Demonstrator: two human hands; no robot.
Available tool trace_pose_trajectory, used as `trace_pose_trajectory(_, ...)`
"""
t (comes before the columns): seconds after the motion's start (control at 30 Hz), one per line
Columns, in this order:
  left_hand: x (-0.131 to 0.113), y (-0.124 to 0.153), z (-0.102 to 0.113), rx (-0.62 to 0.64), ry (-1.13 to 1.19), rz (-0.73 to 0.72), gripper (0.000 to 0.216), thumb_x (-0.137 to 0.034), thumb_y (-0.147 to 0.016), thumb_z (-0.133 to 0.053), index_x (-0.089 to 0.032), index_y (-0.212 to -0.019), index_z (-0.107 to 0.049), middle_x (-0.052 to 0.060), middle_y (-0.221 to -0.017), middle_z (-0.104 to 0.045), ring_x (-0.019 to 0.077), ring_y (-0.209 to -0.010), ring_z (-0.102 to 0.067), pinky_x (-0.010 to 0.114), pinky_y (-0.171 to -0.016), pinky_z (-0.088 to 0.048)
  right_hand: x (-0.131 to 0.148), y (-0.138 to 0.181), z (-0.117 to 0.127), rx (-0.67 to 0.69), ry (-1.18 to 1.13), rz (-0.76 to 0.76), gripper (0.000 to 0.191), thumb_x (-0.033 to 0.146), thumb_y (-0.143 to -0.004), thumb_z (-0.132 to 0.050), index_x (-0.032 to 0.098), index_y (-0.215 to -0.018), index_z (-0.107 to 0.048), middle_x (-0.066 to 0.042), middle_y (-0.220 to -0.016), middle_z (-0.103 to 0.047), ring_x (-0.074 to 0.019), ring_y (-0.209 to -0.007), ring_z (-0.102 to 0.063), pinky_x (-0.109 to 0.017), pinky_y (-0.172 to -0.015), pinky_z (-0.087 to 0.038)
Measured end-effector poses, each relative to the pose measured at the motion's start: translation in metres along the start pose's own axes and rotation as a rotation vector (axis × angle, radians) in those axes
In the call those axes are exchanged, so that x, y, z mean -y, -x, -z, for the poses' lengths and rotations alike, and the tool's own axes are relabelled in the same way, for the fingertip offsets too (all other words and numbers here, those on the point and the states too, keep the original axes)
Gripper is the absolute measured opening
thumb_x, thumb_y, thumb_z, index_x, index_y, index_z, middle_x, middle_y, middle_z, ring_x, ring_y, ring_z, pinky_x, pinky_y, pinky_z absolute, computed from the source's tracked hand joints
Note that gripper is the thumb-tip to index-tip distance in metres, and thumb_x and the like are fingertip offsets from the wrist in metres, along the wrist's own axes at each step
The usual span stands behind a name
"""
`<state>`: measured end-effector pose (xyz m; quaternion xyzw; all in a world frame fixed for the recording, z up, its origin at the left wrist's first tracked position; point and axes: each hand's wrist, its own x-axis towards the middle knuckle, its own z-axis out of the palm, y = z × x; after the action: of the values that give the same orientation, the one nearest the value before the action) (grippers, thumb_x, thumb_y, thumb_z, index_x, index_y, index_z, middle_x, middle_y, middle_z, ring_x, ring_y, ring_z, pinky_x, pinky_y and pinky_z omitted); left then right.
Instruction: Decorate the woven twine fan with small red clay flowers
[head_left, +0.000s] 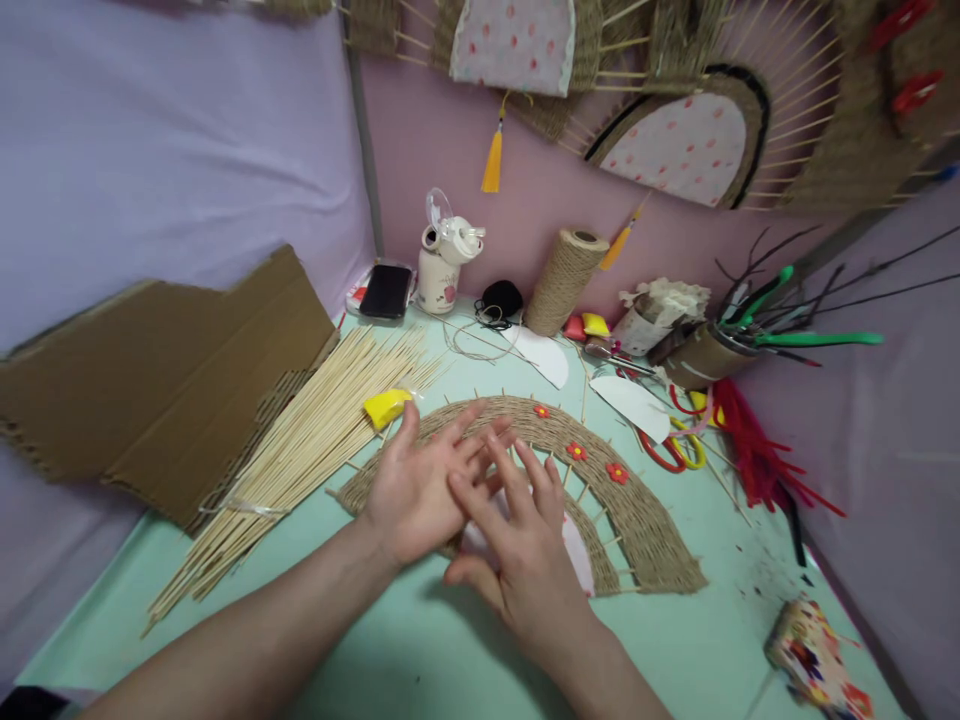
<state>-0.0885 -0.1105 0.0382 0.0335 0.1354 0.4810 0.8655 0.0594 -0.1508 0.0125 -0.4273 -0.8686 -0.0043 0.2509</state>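
Observation:
My left hand (pixel 420 495) is turned palm up with its fingers stretched out. Over its fingers lies my right hand (pixel 529 545), back upward and fingers spread; its fingertips meet the left palm and fingers. No object shows between them, though the overlap hides part of the left fingers. Beneath both hands rests a half-round fan (pixel 652 535) woven of twine over thin sticks. Small red flowers (pixel 575 452) with yellow centres dot its outer band, and a white piece (pixel 577 555) fills its inner arch. A yellow clay packet (pixel 386 408) sits just beyond my left thumb.
Bamboo sticks (pixel 300 440) and cardboard (pixel 217 370) lie left. Behind stand a twine spool (pixel 566 280), a white bottle (pixel 439 280) and a phone (pixel 387 291). To the right are scissors (pixel 694 450), red pipe cleaners (pixel 750 450), a tool holder (pixel 701 355) and a paint-stained block (pixel 814 655).

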Motion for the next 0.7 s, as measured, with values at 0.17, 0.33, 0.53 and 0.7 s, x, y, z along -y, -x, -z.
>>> trace_pose_trajectory(0.17, 0.0007, -0.0003, -0.0005, 0.011, 0.007, 0.114, 0.072, -0.064, -0.092, -0.037, -0.015, -0.144, -0.039, 0.018, -0.133, -0.058, 0.0313, -0.126, -0.054, 0.046, -0.111, -0.033, 0.0005, 0.0001, 0.0001, 0.005, -0.011, 0.028, 0.075, 0.07, -0.083, -0.05, 0.03, -0.147, -0.041, -0.013, -0.161, -0.02, -0.0399, -0.145, -0.018, -0.068, -0.109, -0.028)
trace_pose_trajectory(0.33, -0.0002, 0.0005, -0.0021, -0.026, 0.01, 0.033, 0.069, -0.063, -0.093, -0.037, -0.016, -0.144, -0.039, 0.018, -0.135, -0.057, 0.0304, -0.126, -0.054, 0.044, -0.111, -0.033, 0.0, -0.0002, -0.0005, -0.002, 0.005, -0.025, 0.073, 0.069, -0.086, -0.045, 0.03, -0.147, -0.04, -0.013, -0.161, -0.018, -0.039, -0.145, -0.018, -0.069, -0.108, -0.028)
trace_pose_trajectory(0.53, -0.0007, 0.0008, -0.0013, -0.008, -0.004, 0.044, 0.069, -0.064, -0.093, -0.035, -0.015, -0.142, -0.041, 0.019, -0.135, -0.056, 0.0319, -0.126, -0.053, 0.048, -0.111, -0.032, 0.0002, -0.0006, -0.0001, 0.016, -0.012, 0.03, 0.073, 0.07, -0.084, -0.046, 0.031, -0.146, -0.041, -0.012, -0.161, -0.019, -0.0394, -0.144, -0.019, -0.068, -0.109, -0.026)
trace_pose_trajectory(0.7, -0.0005, 0.001, -0.0023, -0.006, 0.023, 0.129, 0.071, -0.067, -0.091, -0.035, -0.015, -0.14, -0.044, 0.019, -0.131, -0.059, 0.0319, -0.124, -0.055, 0.047, -0.11, -0.033, -0.0001, 0.0, 0.0, -0.007, -0.011, -0.006, 0.074, 0.069, -0.086, -0.044, 0.028, -0.149, -0.038, -0.014, -0.161, -0.02, -0.0392, -0.145, -0.018, -0.067, -0.11, -0.026)
